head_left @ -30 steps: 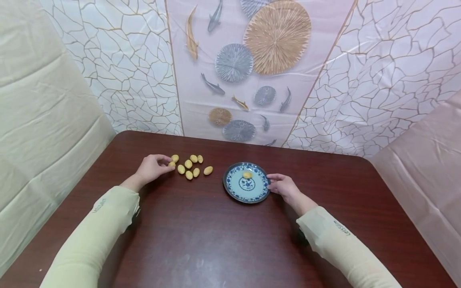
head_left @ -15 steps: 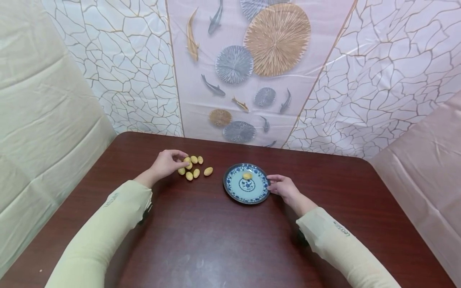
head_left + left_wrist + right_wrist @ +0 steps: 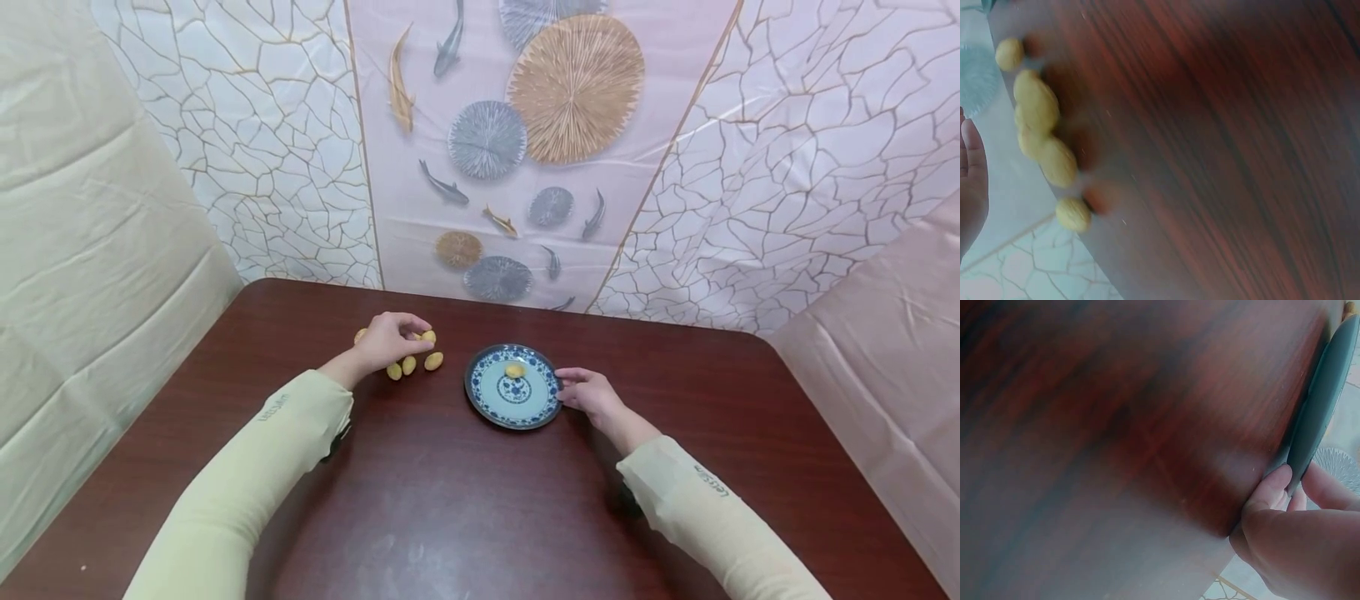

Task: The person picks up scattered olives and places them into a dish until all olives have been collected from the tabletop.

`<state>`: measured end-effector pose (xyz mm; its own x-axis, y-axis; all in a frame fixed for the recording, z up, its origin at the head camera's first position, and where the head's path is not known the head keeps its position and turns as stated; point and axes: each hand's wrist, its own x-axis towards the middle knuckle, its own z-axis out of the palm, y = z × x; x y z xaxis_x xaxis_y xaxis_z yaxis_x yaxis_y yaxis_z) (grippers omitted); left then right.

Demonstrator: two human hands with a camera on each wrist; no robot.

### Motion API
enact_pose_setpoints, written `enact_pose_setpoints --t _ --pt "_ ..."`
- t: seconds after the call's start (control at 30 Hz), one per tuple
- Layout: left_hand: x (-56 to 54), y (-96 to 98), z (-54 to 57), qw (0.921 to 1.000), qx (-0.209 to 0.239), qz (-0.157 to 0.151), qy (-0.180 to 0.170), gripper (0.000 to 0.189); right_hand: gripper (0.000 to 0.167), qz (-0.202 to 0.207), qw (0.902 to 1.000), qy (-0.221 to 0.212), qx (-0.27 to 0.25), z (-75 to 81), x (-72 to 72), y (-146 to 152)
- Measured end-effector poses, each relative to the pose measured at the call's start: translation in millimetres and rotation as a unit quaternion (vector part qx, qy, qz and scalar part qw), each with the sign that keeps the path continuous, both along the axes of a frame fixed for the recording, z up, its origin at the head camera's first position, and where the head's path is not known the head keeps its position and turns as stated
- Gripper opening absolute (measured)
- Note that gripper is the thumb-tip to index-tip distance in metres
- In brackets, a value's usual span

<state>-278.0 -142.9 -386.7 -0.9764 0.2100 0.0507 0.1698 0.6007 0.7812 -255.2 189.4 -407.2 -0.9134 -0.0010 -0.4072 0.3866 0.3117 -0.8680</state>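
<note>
In the head view my left hand (image 3: 386, 340) pinches a small yellow potato (image 3: 428, 337) between thumb and fingertips, over the right part of a loose group of similar potatoes. The left wrist view catches only part of this hand (image 3: 971, 187), and the held potato does not show there. Several potatoes (image 3: 1058, 162) lie on the table beside it. My right hand (image 3: 594, 396) grips the right rim of a blue-and-white plate (image 3: 487, 404), thumb and fingers at its edge (image 3: 1319, 406). One yellow potato (image 3: 514, 370) lies on the plate above its central pattern.
The dark red-brown table (image 3: 450, 500) has rounded far corners. A patterned cloth (image 3: 420, 217) hangs behind it, with plain cloth at both sides. One potato (image 3: 433, 361) lies between the group and the plate; another (image 3: 361, 336) lies behind my left wrist.
My left hand has moved right across the potato group, carrying one potato toward the plate. My right hand stays at the plate's rim.
</note>
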Motion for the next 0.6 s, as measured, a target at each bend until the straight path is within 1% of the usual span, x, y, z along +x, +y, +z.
enact_pose_setpoints --t 0.17,0.4,0.5,0.6 --pt "-1.5 18.7 0.3 0.9997 0.008 -0.021 -0.001 0.031 0.044 -0.001 1.0000 0.001 -0.005 -0.5 1.0 1" --pt "-2.8 47.8 -1.2 0.9986 0.012 -0.049 -0.017 0.027 0.045 -0.002 0.9999 0.009 -0.014 -2.0 1.6 3" --pt "-3.1 58.9 -3.7 0.9980 0.006 -0.062 -0.012 0.025 0.045 -0.001 0.9998 0.012 -0.013 -2.5 1.0 2" --pt "-3.5 69.0 -8.6 0.9972 0.004 -0.074 -0.011 0.025 0.045 0.003 0.9998 0.015 -0.010 -3.0 0.7 2"
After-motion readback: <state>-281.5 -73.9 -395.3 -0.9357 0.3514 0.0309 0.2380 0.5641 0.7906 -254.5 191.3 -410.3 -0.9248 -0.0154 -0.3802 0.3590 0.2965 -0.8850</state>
